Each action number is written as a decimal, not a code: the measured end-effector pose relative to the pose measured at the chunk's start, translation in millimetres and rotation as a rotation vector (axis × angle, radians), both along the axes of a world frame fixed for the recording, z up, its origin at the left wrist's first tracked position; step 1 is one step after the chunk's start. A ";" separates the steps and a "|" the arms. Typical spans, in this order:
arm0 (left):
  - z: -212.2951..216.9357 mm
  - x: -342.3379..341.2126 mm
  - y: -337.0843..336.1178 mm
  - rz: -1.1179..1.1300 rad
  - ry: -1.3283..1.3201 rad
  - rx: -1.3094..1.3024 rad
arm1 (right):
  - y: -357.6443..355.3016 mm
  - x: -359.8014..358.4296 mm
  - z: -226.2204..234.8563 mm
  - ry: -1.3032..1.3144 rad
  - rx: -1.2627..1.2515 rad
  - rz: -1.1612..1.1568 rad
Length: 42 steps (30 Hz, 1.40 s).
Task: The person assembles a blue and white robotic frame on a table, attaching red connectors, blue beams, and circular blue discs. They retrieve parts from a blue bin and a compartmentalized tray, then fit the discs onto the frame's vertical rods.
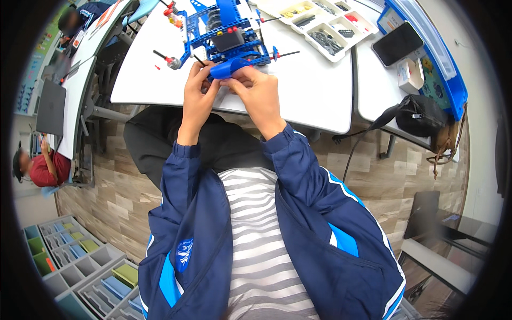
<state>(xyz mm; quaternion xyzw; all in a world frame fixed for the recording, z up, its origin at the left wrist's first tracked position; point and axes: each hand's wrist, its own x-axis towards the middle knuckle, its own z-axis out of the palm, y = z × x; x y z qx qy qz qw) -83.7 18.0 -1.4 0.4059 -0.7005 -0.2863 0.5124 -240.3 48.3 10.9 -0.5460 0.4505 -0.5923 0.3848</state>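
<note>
Two bare hands meet at the near edge of a blue toy frame [229,44], built of plastic bricks and rods on a white table [314,104]. The right hand [257,93] pinches a curved blue panel [226,68] by its right end, between thumb and fingers. The left hand [198,98] has its fingers bent in at the panel's left end; their tips are partly hidden, so what they grip cannot be told. The panel is at the frame's near side; whether it is fastened there cannot be seen. Left of the frame lies a small red piece [157,68]. Right of the frame sits a white parts tray [349,45]; farther right of it are a black phone [397,44] and a black bag [421,116].
</note>
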 end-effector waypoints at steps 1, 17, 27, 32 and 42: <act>0.3 0.0 0.3 0.009 -0.016 -0.001 | -0.2 0.9 -0.7 0.035 -0.004 -0.011; 0.4 -1.1 2.6 0.026 -0.051 -0.033 | -2.1 5.1 -4.2 0.004 -0.012 -0.038; -2.2 -0.8 3.8 0.026 -0.014 -0.032 | -9.1 0.3 -13.2 0.176 -0.041 -0.061; -3.7 2.2 2.9 0.002 -0.024 -0.058 | -10.3 -3.0 -10.6 0.218 -0.029 -0.066; -0.5 5.9 4.0 0.005 -0.089 -0.038 | -8.8 -22.4 -6.7 0.322 -0.060 0.015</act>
